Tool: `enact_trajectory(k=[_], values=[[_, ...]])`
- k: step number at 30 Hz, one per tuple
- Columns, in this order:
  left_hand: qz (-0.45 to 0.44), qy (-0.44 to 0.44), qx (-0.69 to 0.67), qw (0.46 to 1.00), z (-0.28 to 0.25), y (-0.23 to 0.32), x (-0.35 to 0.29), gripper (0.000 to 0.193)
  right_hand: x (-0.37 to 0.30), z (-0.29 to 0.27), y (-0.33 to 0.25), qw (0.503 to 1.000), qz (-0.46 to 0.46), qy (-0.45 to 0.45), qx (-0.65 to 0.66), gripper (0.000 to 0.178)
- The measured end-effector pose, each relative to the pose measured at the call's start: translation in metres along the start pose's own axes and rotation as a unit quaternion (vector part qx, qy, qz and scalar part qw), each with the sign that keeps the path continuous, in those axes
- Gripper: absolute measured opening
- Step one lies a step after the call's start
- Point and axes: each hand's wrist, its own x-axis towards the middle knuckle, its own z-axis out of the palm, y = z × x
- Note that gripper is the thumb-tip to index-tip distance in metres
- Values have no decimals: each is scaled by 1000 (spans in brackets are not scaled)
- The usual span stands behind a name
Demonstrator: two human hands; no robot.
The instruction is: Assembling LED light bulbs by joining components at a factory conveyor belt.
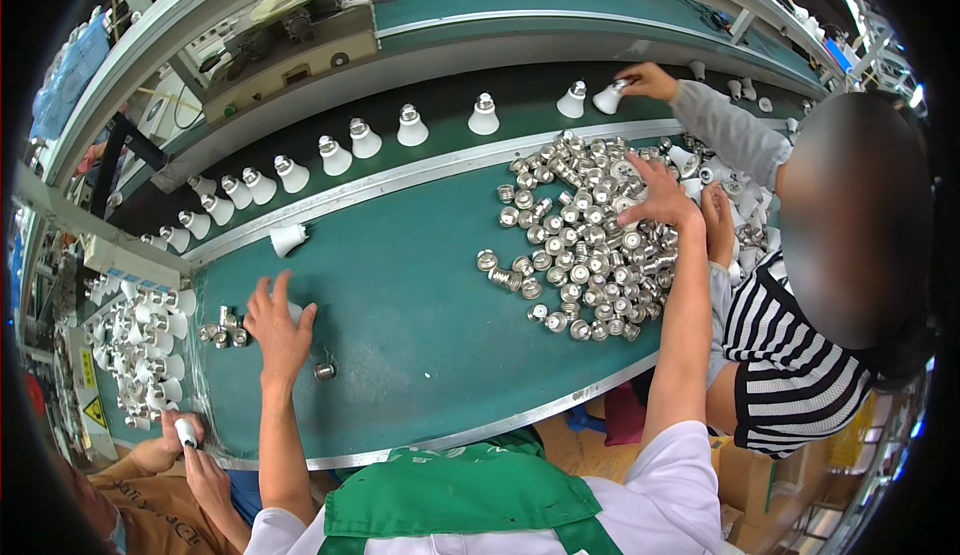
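My left hand point(277, 335) is above the green tabletop with its fingers spread. Part of a white bulb body point(294, 310) shows between thumb and fingers, the rest hidden by the hand; no firm grip on it is visible. Beside the hand lies a single metal screw cap point(324, 370), and a small cluster of caps point(225, 330) sits to its left. Beyond my fingertips another white bulb body point(288, 240) lies on its side. My right hand point(662, 195) reaches, fingers apart, over a large heap of silvery screw caps point(585, 275).
Bulbs with metal caps stand in a row on a dark belt point(445, 120) behind a metal rail point(400, 170). At right a co-worker's hand point(650, 82) holds a bulb point(608, 97) there. White bulb bodies point(140, 345) crowd the left end, where another person's hands point(190, 445) hold one.
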Motion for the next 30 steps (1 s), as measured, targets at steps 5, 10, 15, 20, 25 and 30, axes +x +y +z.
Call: enact_trajectory(k=[5, 10, 15, 20, 25, 30], values=[[90, 149, -47, 984, -5, 42, -7, 59, 4, 1, 15, 999, -22, -20, 21, 96], [184, 89, -188, 961, 5, 77, -25, 55, 7, 4, 19, 971, -91, -59, 212, 87], [223, 1, -269, 937, 19, 93, -29, 53, 9, 21, 2, 976, -70, 11, 207, 84], [222, -34, -320, 920, 23, 101, -26, 51, 14, 42, -7, 958, -40, 111, 261, 67], [236, -46, -355, 903, 24, 108, -23, 48, 4, 43, -18, 946, -2, 114, 302, 52], [257, -62, -369, 891, 24, 116, -22, 42, 12, 50, -13, 929, -36, 145, 338, 54]])
